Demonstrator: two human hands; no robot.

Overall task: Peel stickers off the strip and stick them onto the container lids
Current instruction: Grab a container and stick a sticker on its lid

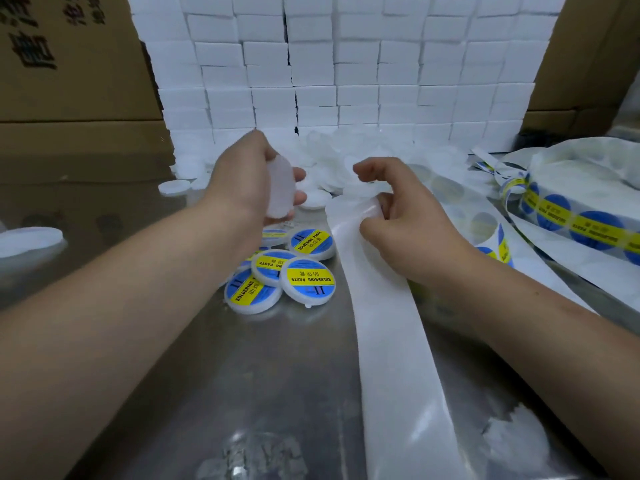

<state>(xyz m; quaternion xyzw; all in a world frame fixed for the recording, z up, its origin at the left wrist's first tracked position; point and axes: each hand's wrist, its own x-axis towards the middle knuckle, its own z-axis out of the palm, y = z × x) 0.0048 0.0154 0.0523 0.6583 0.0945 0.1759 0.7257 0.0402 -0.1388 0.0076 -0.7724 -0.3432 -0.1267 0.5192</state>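
My left hand [249, 174] grips a plain white round container lid [281, 192], held on edge above the table. My right hand [405, 216] pinches the white backing strip [391, 341], which runs from the fingers down toward the bottom of the view. Thumb and forefinger are curled just above the strip's bend; whether a sticker is between them I cannot tell. Below my left hand lie several lids with blue-and-yellow "SOLDERING PASTE" stickers [308, 280]. The sticker roll [568, 216] trails along the right side.
A heap of unlabelled white lids [332, 157] lies behind my hands on the shiny metal table [242, 375]. A wall of white boxes [346, 71] stands at the back. Cardboard cartons [69, 81] flank both sides. A lone white lid [27, 240] sits at far left.
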